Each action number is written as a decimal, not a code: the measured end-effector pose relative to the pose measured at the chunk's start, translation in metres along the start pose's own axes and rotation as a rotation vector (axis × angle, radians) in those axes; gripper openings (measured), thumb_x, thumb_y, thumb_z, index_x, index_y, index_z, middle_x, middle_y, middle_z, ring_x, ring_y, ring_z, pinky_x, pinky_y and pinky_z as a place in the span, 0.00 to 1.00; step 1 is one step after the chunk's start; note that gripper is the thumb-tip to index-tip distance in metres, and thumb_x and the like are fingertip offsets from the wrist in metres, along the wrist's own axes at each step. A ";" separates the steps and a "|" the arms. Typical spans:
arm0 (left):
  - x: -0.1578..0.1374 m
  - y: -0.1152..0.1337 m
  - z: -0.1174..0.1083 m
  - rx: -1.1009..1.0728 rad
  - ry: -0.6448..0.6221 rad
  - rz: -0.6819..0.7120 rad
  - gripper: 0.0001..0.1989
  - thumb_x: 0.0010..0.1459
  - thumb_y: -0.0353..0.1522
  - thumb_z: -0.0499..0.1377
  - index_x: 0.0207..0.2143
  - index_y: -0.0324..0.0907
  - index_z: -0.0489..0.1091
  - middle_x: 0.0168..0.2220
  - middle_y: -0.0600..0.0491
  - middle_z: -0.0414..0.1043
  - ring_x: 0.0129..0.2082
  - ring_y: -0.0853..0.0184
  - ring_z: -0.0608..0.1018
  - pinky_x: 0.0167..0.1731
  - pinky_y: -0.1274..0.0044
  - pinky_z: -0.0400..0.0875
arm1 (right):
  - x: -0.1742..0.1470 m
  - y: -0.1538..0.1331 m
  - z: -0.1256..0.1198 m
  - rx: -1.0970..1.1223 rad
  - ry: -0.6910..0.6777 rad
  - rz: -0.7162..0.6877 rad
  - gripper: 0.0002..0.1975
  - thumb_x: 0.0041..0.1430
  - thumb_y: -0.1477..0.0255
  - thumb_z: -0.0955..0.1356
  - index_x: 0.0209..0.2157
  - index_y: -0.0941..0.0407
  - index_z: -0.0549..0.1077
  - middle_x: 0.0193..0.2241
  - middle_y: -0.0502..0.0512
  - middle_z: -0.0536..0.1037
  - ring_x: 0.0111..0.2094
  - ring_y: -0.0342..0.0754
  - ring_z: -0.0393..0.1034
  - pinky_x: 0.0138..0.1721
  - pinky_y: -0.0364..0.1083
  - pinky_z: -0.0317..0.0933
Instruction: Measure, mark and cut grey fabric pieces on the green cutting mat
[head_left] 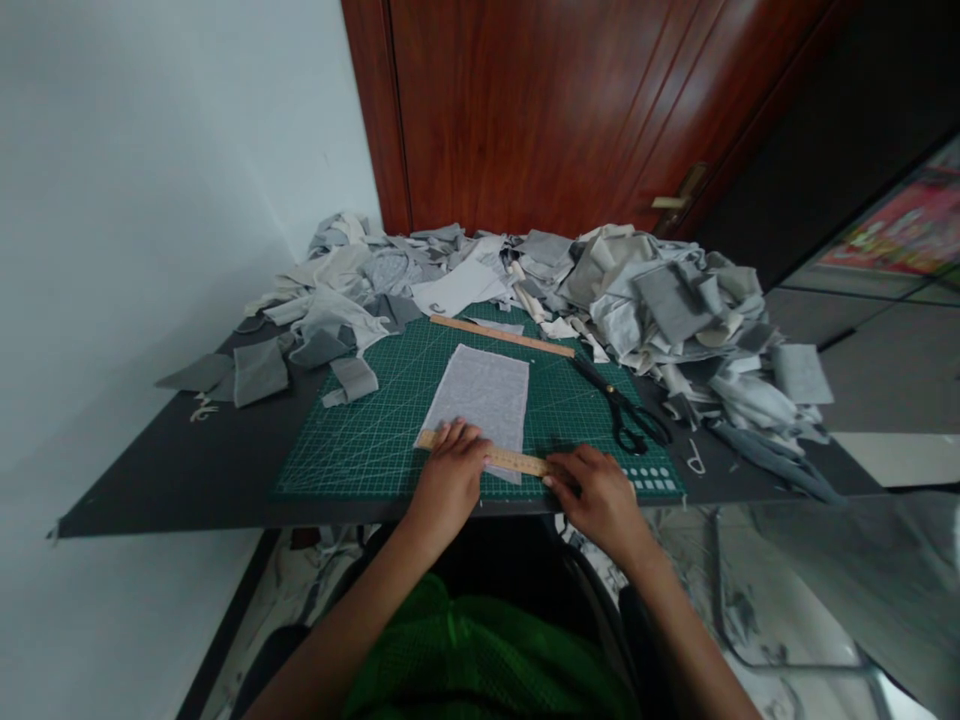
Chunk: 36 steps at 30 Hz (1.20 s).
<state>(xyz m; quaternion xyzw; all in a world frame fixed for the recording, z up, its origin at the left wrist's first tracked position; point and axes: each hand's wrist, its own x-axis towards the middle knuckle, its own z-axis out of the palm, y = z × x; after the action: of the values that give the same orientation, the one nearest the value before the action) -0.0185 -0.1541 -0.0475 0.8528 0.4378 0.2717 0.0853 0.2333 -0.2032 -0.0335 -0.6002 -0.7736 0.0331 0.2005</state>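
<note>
1 wooden ruler (517,461), laid L–R across near end of 1 lt-grey fabric rect. (484,385), on green cutting mat (390,430); long axis approx. crosswise to fabric's. L hand (448,472): fingers extended over ruler, unclenched; above fabric, so nearer. R hand (596,495): fingers bent on ruler past fabric's R edge; pinch or press, can't tell. Also: blk scissors (613,395), R of fabric.

I have the cutting mat (352,445) on the table (187,490), with the cloth piece (484,392) near its middle. The near ruler (517,461) lies across the cloth's near end, the far ruler (502,337) beyond its far edge. To the right I see scissors (615,398); scraps (667,305) heap along the far side, before the door (517,120).
</note>
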 end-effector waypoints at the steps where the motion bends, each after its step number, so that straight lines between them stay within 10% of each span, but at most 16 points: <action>1: 0.000 -0.001 0.001 -0.002 0.000 0.003 0.13 0.66 0.22 0.54 0.47 0.44 0.73 0.50 0.49 0.74 0.64 0.53 0.69 0.67 0.52 0.61 | 0.000 0.000 0.000 0.004 0.003 -0.002 0.11 0.68 0.67 0.69 0.49 0.53 0.81 0.36 0.57 0.78 0.37 0.55 0.74 0.39 0.51 0.59; 36: 0.002 -0.002 0.001 0.032 -0.006 0.021 0.12 0.67 0.23 0.56 0.48 0.42 0.74 0.50 0.48 0.75 0.63 0.52 0.70 0.67 0.52 0.62 | 0.002 -0.002 -0.002 -0.031 -0.012 -0.021 0.12 0.70 0.68 0.68 0.50 0.52 0.81 0.36 0.57 0.75 0.38 0.54 0.71 0.40 0.51 0.57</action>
<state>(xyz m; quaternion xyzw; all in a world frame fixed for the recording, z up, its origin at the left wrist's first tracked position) -0.0185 -0.1516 -0.0479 0.8594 0.4327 0.2632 0.0701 0.2314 -0.2021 -0.0302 -0.5950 -0.7814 0.0228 0.1868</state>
